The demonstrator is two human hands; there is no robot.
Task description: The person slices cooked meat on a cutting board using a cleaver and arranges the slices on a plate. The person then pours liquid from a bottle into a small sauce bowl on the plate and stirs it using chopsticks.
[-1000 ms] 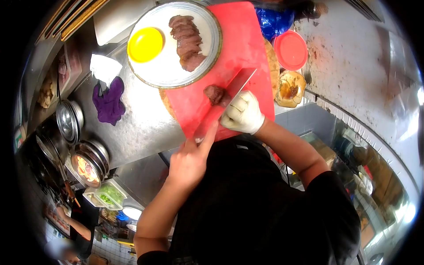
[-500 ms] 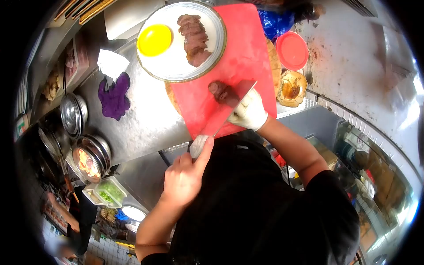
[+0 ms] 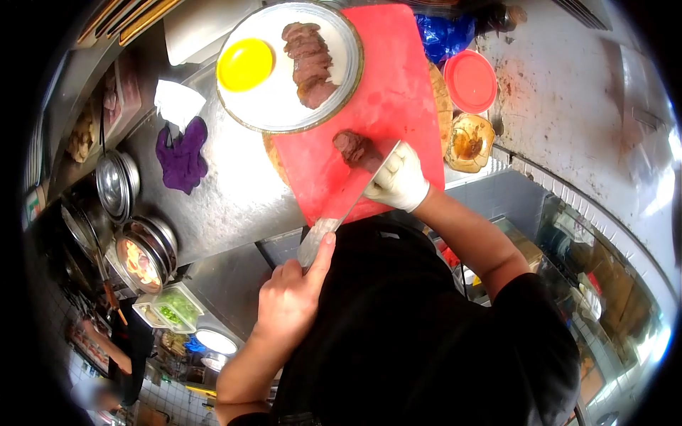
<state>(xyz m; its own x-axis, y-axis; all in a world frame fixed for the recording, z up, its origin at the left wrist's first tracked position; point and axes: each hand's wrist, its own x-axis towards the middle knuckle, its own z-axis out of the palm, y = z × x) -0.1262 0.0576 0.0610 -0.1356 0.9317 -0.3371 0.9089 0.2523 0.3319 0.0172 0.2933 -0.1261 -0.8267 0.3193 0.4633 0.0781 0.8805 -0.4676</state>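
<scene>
A pale-handled knife [image 3: 323,231] is gripped by the bare left hand [image 3: 288,302], its index finger extended, and the blade is set against a piece of meat [image 3: 354,148] near the middle of the red cutting board [image 3: 394,71]. The gloved right hand [image 3: 403,182] is curled beside the blade, towards the board's near right corner; whether meat is pinched cannot be told. Sliced meat [image 3: 310,65] is laid on a plate [image 3: 277,110] overlapping the board's far left corner, and a pale mark [image 3: 389,235] on black clothing [image 3: 426,319] is too small to read.

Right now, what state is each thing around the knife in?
Knife: held, blade bare
Cutting board: lying flat
Left grip: bare, holding knife
Right grip: gloved, curled
Meat chunk: browned, on the board
Meat slices: cut, overlapping
Large plate: holding the slices
Yellow dish: contents unclear
Amber dish: holding brown residue
Purple cloth: crumpled
</scene>
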